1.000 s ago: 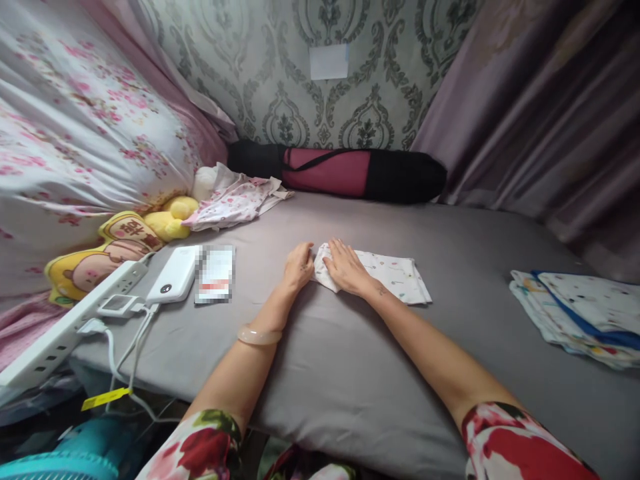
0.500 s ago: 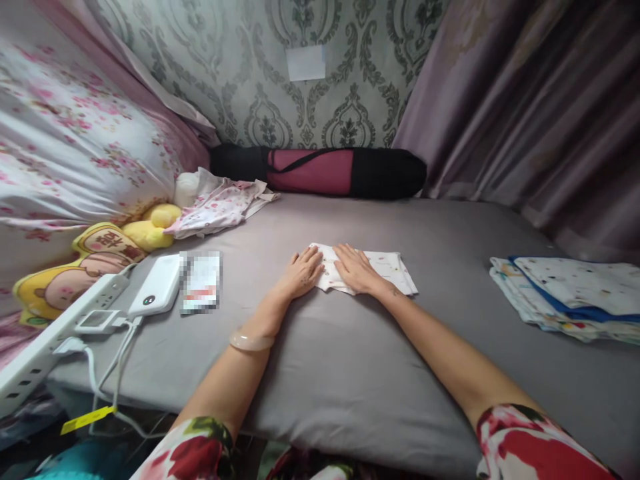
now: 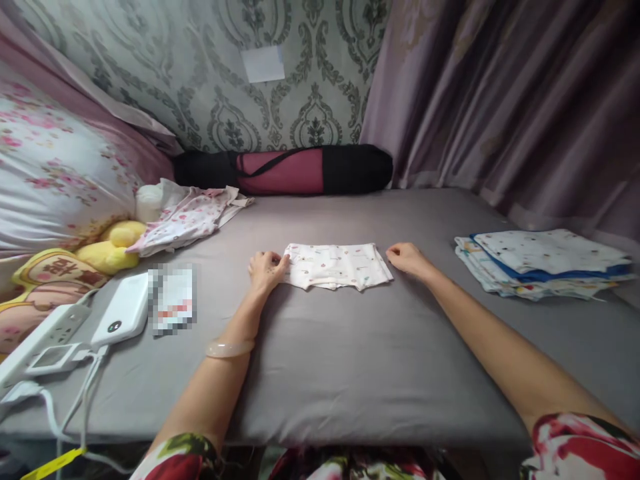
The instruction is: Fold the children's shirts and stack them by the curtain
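Note:
A folded white baby garment (image 3: pixel 335 265) with small coloured prints lies flat on the grey sheet in front of me. At its left edge, my left hand (image 3: pixel 267 270) has its fingers curled and closed on the fabric; the fingertips are partly hidden. My right hand (image 3: pixel 409 260) rests just off the garment's right edge, a small gap between them. Its fingers are drawn together in a pinch, and no fabric shows in them.
Folded printed cloths (image 3: pixel 545 263) form a stack at the right. Left are a power bank (image 3: pixel 123 310), a blurred packet (image 3: pixel 174 300), a power strip (image 3: pixel 47 340) with cables, a yellow plush toy (image 3: pixel 113 247) and a crumpled floral garment (image 3: pixel 187 217). A long black-and-maroon bag (image 3: pixel 283 171) lies along the wall.
Both hands, flat on the garment before, have moved apart to its two sides, fingers now curled. More of the garment shows, spread smoother. The view has turned rightward.

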Motion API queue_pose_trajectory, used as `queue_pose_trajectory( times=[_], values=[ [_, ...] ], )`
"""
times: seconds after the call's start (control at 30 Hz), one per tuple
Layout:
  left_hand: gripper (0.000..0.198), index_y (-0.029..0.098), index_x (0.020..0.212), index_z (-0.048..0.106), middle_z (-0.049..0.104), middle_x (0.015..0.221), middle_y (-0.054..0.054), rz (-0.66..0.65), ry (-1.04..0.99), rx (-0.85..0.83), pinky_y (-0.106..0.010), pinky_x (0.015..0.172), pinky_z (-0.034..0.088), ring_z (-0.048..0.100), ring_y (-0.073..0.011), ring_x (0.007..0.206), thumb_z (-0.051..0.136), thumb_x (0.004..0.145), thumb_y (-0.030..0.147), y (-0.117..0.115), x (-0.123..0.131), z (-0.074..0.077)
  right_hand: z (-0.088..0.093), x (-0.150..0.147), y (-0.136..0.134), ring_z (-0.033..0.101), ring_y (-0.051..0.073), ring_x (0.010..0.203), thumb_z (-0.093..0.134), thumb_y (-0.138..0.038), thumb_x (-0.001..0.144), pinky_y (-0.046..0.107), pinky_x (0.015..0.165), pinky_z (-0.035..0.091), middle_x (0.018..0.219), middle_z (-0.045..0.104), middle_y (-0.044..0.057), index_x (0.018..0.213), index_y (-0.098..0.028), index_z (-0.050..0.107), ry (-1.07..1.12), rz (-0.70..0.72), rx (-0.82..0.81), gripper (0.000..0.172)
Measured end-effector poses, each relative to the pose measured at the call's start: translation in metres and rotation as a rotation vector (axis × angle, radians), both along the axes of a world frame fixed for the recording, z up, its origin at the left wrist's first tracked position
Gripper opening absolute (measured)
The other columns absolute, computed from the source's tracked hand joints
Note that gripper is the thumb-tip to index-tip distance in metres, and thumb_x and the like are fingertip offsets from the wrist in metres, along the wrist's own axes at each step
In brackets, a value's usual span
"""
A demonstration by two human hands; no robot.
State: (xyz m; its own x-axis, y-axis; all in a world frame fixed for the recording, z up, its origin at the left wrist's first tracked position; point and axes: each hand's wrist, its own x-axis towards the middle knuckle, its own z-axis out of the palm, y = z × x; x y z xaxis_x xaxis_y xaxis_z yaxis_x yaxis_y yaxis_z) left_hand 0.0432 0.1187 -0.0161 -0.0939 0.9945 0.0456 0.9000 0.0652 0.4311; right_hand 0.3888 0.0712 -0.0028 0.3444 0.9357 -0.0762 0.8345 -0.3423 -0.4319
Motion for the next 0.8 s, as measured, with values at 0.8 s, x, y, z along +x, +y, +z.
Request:
queue_pose_trajectory(
  times=[0.8],
  values=[
    [0.046, 0.017, 0.112, 0.062, 0.069, 0.092, -0.005, -0.085, -0.273, -0.082, -0.022, 0.065, 0.046, 0.063, -0.0166, 0.078, 0.064, 0.066, 0.018, 0.011, 0.021, 0.025, -0.002, -0.033, -0.007, 0.065, 0.018, 0.079, 0.065, -0.018, 0.069, 0.022, 0.063, 0.044, 0.089, 0.072, 0.008, 0.093, -0.013, 0.067, 0.126, 0.145, 0.084, 0.024]
  ],
)
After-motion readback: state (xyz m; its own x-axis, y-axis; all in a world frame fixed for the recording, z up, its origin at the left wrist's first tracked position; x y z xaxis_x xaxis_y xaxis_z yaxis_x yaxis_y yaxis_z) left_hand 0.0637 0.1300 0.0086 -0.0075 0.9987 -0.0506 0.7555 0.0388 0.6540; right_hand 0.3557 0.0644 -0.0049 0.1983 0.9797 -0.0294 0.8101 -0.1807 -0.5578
